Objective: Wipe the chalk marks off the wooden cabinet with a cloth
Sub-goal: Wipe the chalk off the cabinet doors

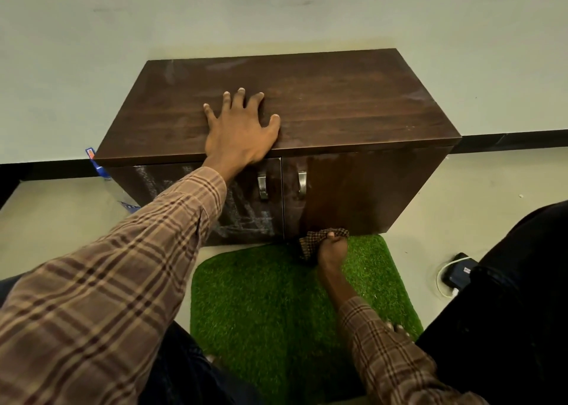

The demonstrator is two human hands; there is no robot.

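A low dark wooden cabinet (338, 103) stands against the wall with two doors and metal handles. White chalk marks (246, 217) cover the left door; the right door looks mostly dark with faint smears near its handle. My left hand (242, 128) lies flat with spread fingers on the cabinet top near its front edge. My right hand (332, 248) grips a brown checked cloth (319, 238) at the bottom edge of the right door.
A green artificial-grass mat (276, 306) lies on the floor in front of the cabinet. A dark device with a white cable (458, 274) sits on the floor at the right. My knees frame the mat. A blue packet (98, 166) pokes out left of the cabinet.
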